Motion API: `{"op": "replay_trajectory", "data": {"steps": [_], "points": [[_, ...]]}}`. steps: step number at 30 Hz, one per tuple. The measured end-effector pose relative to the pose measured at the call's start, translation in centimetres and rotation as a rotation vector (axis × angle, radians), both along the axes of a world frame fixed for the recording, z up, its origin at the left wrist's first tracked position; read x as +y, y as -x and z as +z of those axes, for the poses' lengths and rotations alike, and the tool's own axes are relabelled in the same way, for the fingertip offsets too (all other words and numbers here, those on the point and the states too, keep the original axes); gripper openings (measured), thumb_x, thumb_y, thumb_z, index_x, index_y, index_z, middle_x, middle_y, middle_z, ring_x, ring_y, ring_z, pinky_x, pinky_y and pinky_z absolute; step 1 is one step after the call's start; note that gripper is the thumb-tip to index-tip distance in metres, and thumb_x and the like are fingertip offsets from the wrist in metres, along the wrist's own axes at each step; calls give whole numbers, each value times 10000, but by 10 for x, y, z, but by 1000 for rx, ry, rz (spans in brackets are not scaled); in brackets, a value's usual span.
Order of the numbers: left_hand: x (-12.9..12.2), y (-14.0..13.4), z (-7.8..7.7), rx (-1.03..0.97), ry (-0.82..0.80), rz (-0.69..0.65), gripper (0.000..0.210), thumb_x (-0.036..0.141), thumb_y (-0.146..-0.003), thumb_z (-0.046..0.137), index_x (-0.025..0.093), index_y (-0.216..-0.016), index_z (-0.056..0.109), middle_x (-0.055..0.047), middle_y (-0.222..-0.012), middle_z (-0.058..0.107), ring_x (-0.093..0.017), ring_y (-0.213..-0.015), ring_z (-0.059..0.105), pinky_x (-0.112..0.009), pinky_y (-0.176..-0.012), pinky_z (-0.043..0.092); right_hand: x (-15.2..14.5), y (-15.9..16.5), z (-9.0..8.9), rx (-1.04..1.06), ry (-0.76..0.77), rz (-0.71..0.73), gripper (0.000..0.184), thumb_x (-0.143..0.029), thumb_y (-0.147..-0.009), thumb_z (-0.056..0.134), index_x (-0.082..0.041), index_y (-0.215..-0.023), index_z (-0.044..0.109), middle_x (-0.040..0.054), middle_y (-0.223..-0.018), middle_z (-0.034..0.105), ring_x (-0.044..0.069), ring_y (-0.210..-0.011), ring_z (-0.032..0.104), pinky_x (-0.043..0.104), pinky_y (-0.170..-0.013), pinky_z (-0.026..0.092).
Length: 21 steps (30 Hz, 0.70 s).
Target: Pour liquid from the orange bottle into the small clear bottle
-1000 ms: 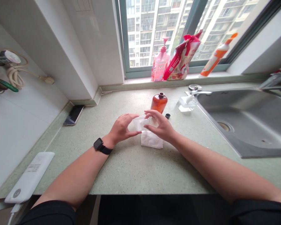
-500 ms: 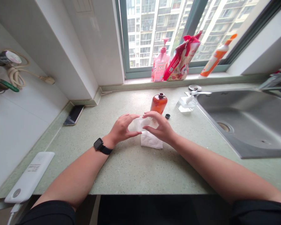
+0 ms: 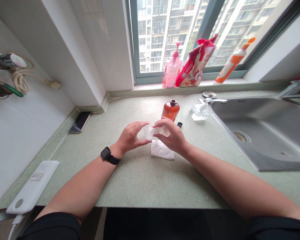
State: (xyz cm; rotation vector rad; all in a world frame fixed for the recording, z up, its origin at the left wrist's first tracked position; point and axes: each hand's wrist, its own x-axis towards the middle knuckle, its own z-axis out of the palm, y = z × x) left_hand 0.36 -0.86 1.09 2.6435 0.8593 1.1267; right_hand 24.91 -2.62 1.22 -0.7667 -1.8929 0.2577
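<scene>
Between my two hands is a small clear, whitish box-like container; its exact kind is hard to make out. My left hand grips its left side, thumb below and fingers above. On the other side my right hand curves its thumb and fingers round the right end. Just behind the right hand stands an amber bottle with its neck uncovered. Beside that lies a small black cap. A folded white tissue rests on the counter in front of the container, partly behind the right hand.
A clear square pump bottle stands near the steel sink at right. On the windowsill are a pink pump bottle, a red bag and an orange-white bottle. At left lie a phone and a white power bank.
Both hands keep the same hold on the clear container. The whole view has shifted very slightly; nothing else has visibly moved.
</scene>
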Motion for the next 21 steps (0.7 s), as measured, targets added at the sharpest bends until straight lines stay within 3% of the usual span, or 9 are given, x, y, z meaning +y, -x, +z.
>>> {"op": "replay_trajectory", "data": {"steps": [5,9,14,21], "points": [[1,0,0,38,-24,22,695,585,-902,834,254,-1464,595,-106,-1362,767,-299,-1254,743,-563,-1235,476,-1,-1,-4,-20,-26,2,309,-273,-931,792,-329,-1213,679,43,-1095,782,300,-1106,741,623,-1137,553],[1,4,4,2,-56,100,663,600,-881,848,242,-1399,639,-102,-1315,783,-311,-1210,741,-529,-1126,540,-2,-3,-9,-40,-44,-10,513,-271,-937,773,-339,-1416,604,103,-1324,724,357,-1327,659,655,-1158,540],[1,9,7,-61,-36,164,670,589,-871,864,233,-1392,638,-106,-1298,782,-307,-1166,747,-497,-1054,573,-2,-8,-13,-54,-15,-30,688,-302,-959,747,-360,-1586,471,135,-1540,597,381,-1442,575,682,-1189,518],[1,5,0,-31,-20,54,714,598,-869,861,249,-1442,615,-114,-1347,772,-311,-1232,747,-543,-1176,525,-3,-11,-11,-73,1,-86,655,-403,-942,792,-341,-1544,540,144,-1416,664,368,-1355,631,654,-1126,574]]}}
